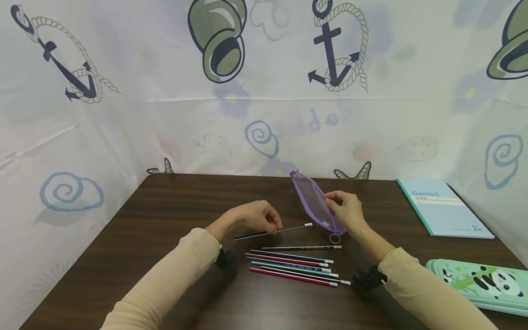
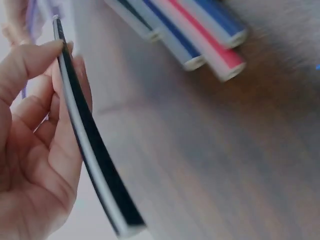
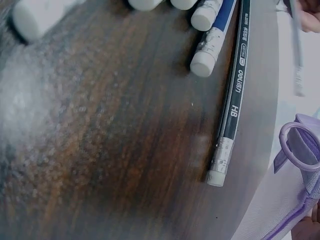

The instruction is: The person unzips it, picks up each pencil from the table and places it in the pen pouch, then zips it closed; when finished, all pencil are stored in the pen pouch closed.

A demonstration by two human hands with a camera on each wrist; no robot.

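Observation:
My left hand (image 1: 257, 217) pinches a dark pencil (image 2: 82, 115) between thumb and fingers. Its white eraser end points toward a purple mesh zip pouch (image 1: 311, 199). The right hand (image 1: 346, 211) grips that pouch by its side, tilted up off the table, with the purple ring (image 3: 300, 146) of its zip hanging at the lower end. Below the hands lies a black HB pencil (image 3: 235, 95), apart from a row of several red, blue, green and dark pencils (image 1: 293, 270), erasers to the right.
A light-blue notebook (image 1: 447, 208) marked "Gambit" lies at the back right of the dark wooden table (image 1: 165, 256). In front of it, partly behind the right sleeve, is a green panda pencil case (image 1: 486, 284). A patterned white cloth (image 1: 280, 114) hangs behind the table.

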